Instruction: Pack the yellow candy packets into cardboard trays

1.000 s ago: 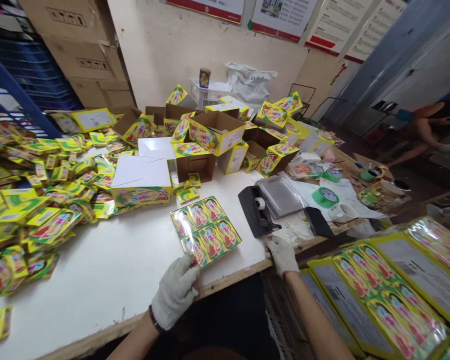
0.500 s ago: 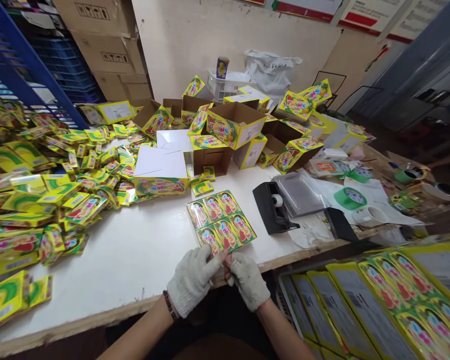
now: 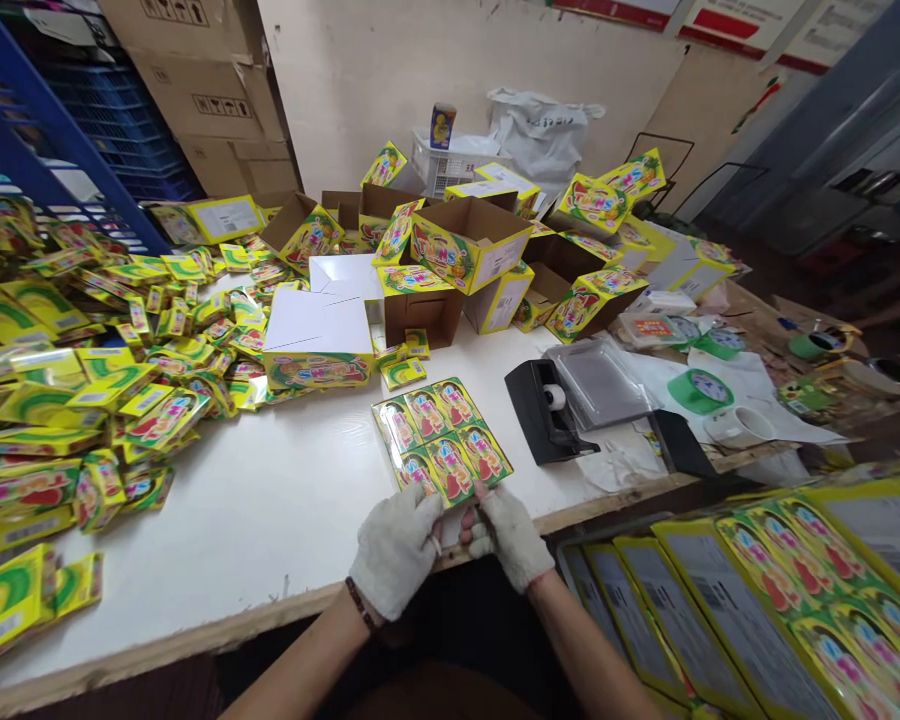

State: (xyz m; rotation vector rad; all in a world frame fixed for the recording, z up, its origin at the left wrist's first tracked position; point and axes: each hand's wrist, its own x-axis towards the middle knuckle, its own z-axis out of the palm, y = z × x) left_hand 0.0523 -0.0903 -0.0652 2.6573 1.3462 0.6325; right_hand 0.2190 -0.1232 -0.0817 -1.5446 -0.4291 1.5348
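Note:
A flat pack of small fruit-printed boxes (image 3: 450, 445), glossy as if wrapped in clear film, lies on the white table in front of me. At its near edge is my left hand (image 3: 397, 550), in a whitish glove with bare fingertips. The fingers are curled closed, and what they pinch, if anything, is hidden. Gloved the same way, my right hand (image 3: 511, 535) is by the pack's near right corner. Its thumb touches the pack's edge and stands apart from the bent fingers, with nothing visible between them. Two small loose yellow boxes (image 3: 405, 372) lie just behind the pack.
Loose yellow boxes (image 3: 157, 390) heap up on the left. Open display cartons (image 3: 469, 245) stand along the back. A black tape dispenser (image 3: 544, 415), clear plastic sheets (image 3: 604, 385) and green tape (image 3: 699, 391) lie right. A crate (image 3: 570, 580) of packs sits lower right.
My hands have drawn apart from where they met at the table's edge. The right hand has moved right and up to the pack's near edge. The pack stays in place.

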